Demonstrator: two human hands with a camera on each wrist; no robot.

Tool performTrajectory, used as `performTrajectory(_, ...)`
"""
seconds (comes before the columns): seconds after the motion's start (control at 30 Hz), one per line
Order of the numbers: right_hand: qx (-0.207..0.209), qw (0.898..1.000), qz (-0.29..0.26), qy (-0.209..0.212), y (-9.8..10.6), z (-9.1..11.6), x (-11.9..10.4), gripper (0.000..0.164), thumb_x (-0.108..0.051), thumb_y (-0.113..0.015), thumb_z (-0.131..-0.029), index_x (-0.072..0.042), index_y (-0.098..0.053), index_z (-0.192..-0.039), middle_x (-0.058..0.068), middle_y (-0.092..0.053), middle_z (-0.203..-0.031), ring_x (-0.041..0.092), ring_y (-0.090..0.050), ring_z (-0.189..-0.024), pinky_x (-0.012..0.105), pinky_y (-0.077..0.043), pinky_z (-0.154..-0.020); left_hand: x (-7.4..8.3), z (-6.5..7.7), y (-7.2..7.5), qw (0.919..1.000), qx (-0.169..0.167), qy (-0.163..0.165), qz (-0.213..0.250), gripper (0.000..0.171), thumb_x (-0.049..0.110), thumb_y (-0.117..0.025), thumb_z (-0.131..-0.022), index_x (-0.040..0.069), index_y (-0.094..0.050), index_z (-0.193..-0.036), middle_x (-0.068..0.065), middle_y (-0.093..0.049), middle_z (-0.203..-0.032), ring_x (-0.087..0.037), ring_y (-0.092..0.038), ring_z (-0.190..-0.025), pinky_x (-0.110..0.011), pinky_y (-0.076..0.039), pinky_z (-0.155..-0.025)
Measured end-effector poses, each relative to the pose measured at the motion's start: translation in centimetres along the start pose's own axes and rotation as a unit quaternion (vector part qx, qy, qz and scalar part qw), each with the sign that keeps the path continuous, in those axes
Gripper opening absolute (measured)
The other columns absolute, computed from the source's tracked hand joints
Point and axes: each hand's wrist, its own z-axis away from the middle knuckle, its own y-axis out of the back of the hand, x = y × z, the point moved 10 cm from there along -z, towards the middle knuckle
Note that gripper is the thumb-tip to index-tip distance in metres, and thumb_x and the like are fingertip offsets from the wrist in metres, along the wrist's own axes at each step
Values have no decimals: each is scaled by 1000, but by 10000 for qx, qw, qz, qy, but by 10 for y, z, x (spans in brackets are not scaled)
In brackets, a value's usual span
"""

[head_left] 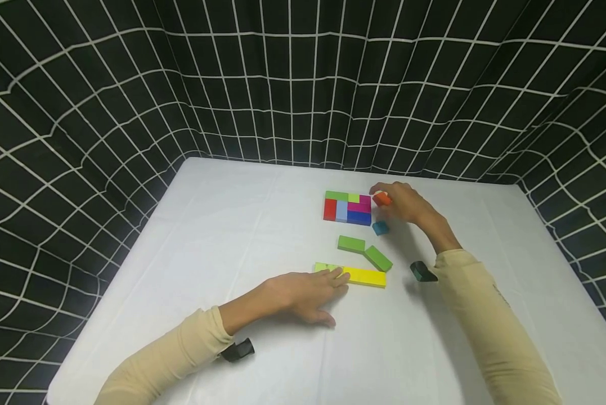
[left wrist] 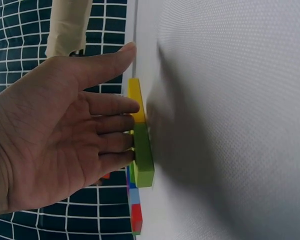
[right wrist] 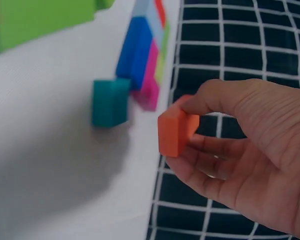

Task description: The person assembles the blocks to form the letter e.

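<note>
My right hand (head_left: 404, 203) pinches an orange block (right wrist: 176, 127) between thumb and fingers, just right of a flat rectangle of coloured blocks. That group includes a red block (head_left: 330, 210), a light blue block (head_left: 341, 211), a dark blue block (head_left: 359, 217) and a magenta block (head_left: 358, 207). A small teal block (right wrist: 110, 102) lies on the table below the held one. With fingers straight, my left hand (head_left: 310, 295) touches the row made of a light green block (left wrist: 143, 155) and a yellow block (head_left: 366, 277).
Two green blocks, one straight (head_left: 351, 243) and one slanted (head_left: 378, 258), lie between the row and the coloured rectangle. The white table (head_left: 221, 225) ends at a black curtain (head_left: 262, 90) with a white grid.
</note>
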Motion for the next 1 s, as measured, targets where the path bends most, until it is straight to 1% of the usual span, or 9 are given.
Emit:
performTrajectory(0.1,-6,9999,-104,63,5,2,-18,60,-7,-77,-90,-8,-57,-146,26,-66,-133,44,-59,-124,64,-54,-105,0,0,0,10000,11,-10,-41,79,52,-62,-101,15,-34,-165,-1,-19,-177,-19,-16,-166,-33,-25,-133)
performTrajectory(0.2,0,9997,-114,195,5,4,-34,57,-6,-77,-89,-6,-60,-143,25,-68,-130,40,-63,-117,60,-58,-101,0,0,1,10000,25,-21,-47,79,52,-63,-101,15,-34,-164,-1,-20,-177,-19,-16,-166,-33,-25,-133)
performTrajectory(0.33,-65,9982,40,598,1,7,-59,50,-5,-78,-87,-3,-67,-136,22,-70,-124,36,-66,-110,56,-60,-99,1,0,1,10000,20,-45,-13,79,52,-63,-101,15,-34,-164,-2,-20,-177,-20,-16,-166,-34,-25,-133)
performTrajectory(0.47,-328,9927,97,1159,-10,10,-89,45,-10,-80,-88,-4,-70,-132,15,-72,-115,28,-63,-101,47,-62,-95,1,1,1,10000,-11,-39,11,78,52,-62,-101,15,-34,-164,-2,-19,-177,-20,-16,-166,-34,-26,-133)
performTrajectory(0.57,-616,9832,65,1714,-23,11,-114,42,-14,-80,-91,-4,-72,-130,10,-73,-111,23,-61,-96,40,-61,-90,0,1,1,10000,-15,-49,-60,78,53,-61,-102,14,-33,-164,-2,-19,-177,-21,-16,-166,-34,-25,-133)
performTrajectory(0.67,-967,9687,96,2283,-39,11,-136,38,-13,-78,-93,-4,-72,-130,7,-75,-110,20,-61,-94,35,-60,-89,-1,1,1,9998,21,-84,-170,78,53,-60,-102,14,-33,-164,-3,-19,-177,-22,-17,-166,-34,-25,-133)
performTrajectory(0.77,-1354,9538,160,2676,-56,11,-152,36,-11,-77,-94,-5,-72,-129,6,-75,-111,18,-62,-94,34,-60,-91,-1,1,1,9997,83,-116,-188,77,52,-61,-102,13,-35,-163,-4,-21,-177,-23,-19,-165,-34,-25,-133)
performTrajectory(0.87,-1599,9458,263,2815,-68,9,-159,33,-12,-76,-95,-6,-73,-127,6,-74,-109,18,-61,-94,32,-59,-91,-1,0,2,9995,152,-169,-201,77,52,-61,-102,12,-36,-163,-5,-23,-176,-24,-20,-165,-34,-25,-133)
performTrajectory(1.0,-1765,9409,365,2866,-79,5,-161,28,-12,-76,-95,-7,-74,-123,5,-71,-102,17,-59,-90,29,-56,-87,0,0,1,9993,166,-219,-254,77,52,-60,-102,11,-36,-163,-7,-23,-176,-24,-20,-165,-34,-24,-134)
